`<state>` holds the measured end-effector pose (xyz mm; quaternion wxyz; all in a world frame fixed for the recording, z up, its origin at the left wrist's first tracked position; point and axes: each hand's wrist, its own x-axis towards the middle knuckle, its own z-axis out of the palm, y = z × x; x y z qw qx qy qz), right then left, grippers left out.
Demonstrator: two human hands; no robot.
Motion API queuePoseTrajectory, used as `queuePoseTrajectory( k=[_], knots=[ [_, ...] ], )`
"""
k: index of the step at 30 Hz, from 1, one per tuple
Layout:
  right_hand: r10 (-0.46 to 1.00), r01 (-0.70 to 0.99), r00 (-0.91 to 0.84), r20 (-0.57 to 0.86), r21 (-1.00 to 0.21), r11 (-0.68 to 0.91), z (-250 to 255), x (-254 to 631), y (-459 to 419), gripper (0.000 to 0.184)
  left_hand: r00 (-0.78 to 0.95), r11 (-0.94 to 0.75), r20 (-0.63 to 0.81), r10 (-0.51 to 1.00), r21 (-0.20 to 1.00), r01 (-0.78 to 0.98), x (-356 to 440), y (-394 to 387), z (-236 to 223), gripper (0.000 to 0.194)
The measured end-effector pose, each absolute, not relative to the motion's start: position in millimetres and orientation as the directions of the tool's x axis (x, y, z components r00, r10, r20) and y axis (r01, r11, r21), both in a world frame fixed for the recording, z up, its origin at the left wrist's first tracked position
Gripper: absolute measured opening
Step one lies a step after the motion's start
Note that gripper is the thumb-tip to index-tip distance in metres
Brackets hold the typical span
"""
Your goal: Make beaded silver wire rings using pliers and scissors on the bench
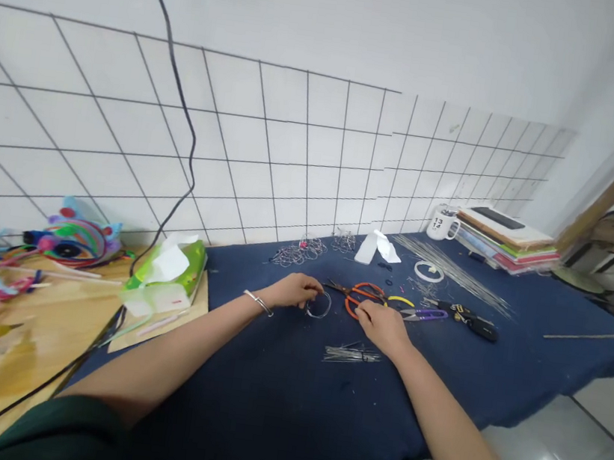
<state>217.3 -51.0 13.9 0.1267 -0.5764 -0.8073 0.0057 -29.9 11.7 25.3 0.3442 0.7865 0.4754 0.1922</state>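
Observation:
My left hand (296, 290) is closed, pinching a thin silvery wire ring (319, 306) that hangs just above the dark blue cloth. A slim silver bracelet (259, 302) circles the wrist. To the right, my right hand (384, 328) is closed, its fingertips at the lower orange loop of a pair of scissors (367, 291). The dark scissor blades point left, toward the wire ring. Beside that hand lie a yellow-handled tool (400, 300) and purple-handled scissors (427, 315). Nearer to me rests a bundle of short wire pieces (352, 354).
Tangled wire loops (301, 252) lie at the back. Long straight wires (454, 272), a white ring (429, 272) and black-handled tools (468, 321) are to the right. Behind stand a mug (443, 224) and stacked books (503, 241). A green tissue pack (165, 275) sits left.

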Motion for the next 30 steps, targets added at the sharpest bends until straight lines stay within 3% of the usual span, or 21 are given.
queuePoseTrajectory(
  k=[8, 17, 20, 25, 30],
  knots=[
    [0.936, 0.94, -0.272, 0.224, -0.146, 0.308, 18, 226, -48, 0.029, 0.406, -0.318, 0.052, 0.912, 0.714, 0.624, -52, 20, 13, 0.039],
    [0.921, 0.915, -0.368, 0.128, -0.126, 0.383, 16, 220, -47, 0.024, 0.697, -0.597, 0.07, 0.714, 0.58, 0.554, -52, 7, 23, 0.062],
    [0.914, 0.902, -0.395, 0.093, -0.147, 0.405, 16, 216, -49, 0.024, 0.71, -0.654, 0.09, 0.698, 0.484, 0.582, -43, 2, 22, 0.068],
    [0.891, 0.878, -0.448, 0.071, -0.151, 0.454, 20, 211, -53, 0.026, 0.771, -0.766, 0.1, 0.629, 0.249, 0.593, -31, -3, 15, 0.058],
    [0.889, 0.876, -0.455, 0.056, -0.148, 0.458, 22, 210, -55, 0.027, 0.769, -0.78, 0.144, 0.622, 0.19, 0.596, -30, -5, 13, 0.054]
  ],
)
